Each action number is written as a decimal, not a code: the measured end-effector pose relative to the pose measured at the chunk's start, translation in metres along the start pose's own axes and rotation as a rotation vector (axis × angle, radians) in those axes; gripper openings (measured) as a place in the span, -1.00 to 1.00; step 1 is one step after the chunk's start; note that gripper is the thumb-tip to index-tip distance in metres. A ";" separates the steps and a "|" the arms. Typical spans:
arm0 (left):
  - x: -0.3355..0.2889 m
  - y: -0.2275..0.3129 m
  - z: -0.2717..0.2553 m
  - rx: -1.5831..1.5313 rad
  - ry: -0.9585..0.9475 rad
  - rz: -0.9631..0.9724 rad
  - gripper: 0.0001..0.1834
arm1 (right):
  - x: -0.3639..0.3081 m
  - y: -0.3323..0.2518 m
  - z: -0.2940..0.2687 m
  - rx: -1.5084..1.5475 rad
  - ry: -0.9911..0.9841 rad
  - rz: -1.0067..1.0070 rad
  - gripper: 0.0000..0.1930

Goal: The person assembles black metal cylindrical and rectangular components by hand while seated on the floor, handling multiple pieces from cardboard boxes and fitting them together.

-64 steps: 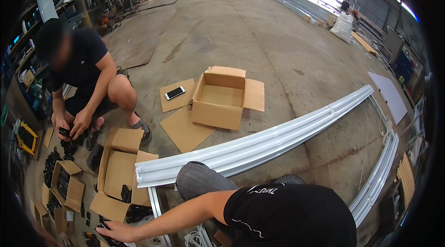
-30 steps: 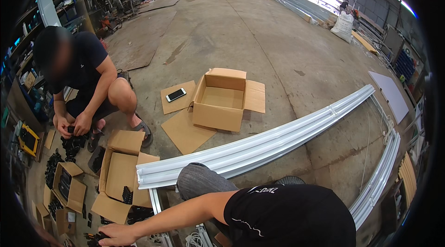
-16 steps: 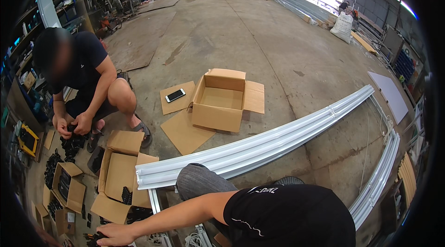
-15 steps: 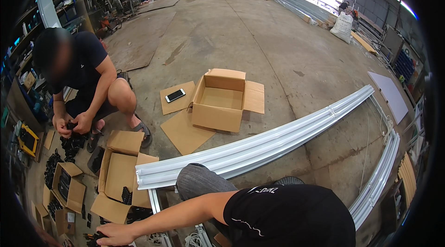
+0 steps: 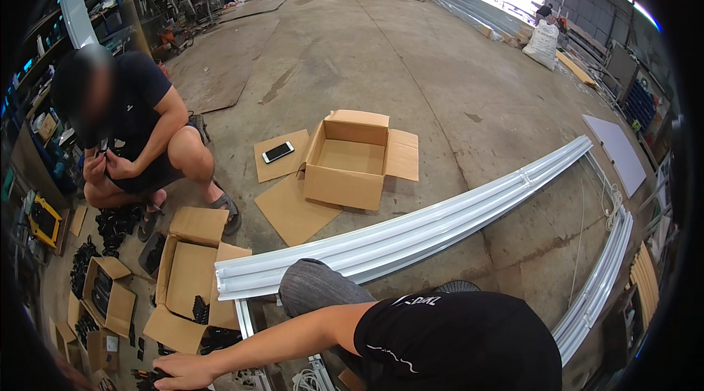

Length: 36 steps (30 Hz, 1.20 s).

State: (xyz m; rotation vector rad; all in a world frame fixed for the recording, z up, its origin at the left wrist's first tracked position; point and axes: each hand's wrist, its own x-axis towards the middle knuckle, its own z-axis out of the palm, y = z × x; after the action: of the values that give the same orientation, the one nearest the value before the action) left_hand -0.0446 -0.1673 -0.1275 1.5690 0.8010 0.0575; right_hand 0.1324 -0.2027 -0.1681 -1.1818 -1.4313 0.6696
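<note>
My right hand (image 5: 183, 372) reaches far to the left at the bottom edge, its bare arm crossing in front of me. The fingers curl over small black plastic pieces (image 5: 149, 377); their exact shape is hard to make out. Just beyond is an opened cardboard box (image 5: 189, 273) with some black toothed-looking pieces (image 5: 200, 309) in its near corner. My left hand is outside the picture. At the left a co-worker squats, both hands (image 5: 110, 165) raised near the chin around a small dark piece.
Long white metal profiles (image 5: 411, 228) stretch across the floor by my knee. Beyond them stand an open carton (image 5: 345, 189) and a phone (image 5: 278, 152) on cardboard. Small boxes (image 5: 108, 296) and black parts (image 5: 114, 229) crowd the left. More profiles (image 5: 598, 288) lie at right.
The co-worker's hands have risen from knee height to near the chin with the small dark piece. My right hand stays nearly in place over the black pieces.
</note>
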 end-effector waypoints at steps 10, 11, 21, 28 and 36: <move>0.002 -0.001 0.007 0.108 0.072 0.049 -0.77 | 0.006 0.007 -0.003 -0.001 0.034 0.000 -0.36; 0.003 -0.001 0.008 0.119 0.063 0.057 -0.77 | 0.006 0.011 -0.003 0.002 0.054 -0.012 -0.37; 0.004 -0.010 0.000 0.214 0.034 0.124 -0.77 | 0.002 -0.012 -0.019 -0.022 0.001 0.018 -0.45; 0.004 -0.010 0.002 0.116 0.025 0.126 -0.80 | 0.002 -0.016 -0.022 -0.071 -0.033 0.017 -0.43; -0.001 -0.002 0.010 0.008 -0.017 0.015 -0.71 | 0.002 -0.010 -0.015 -0.059 -0.037 0.037 -0.40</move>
State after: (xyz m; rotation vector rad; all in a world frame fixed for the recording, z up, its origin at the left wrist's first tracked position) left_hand -0.0415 -0.1763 -0.1313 1.5813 0.7774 0.0516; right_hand 0.1438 -0.2074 -0.1550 -1.2506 -1.4717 0.6814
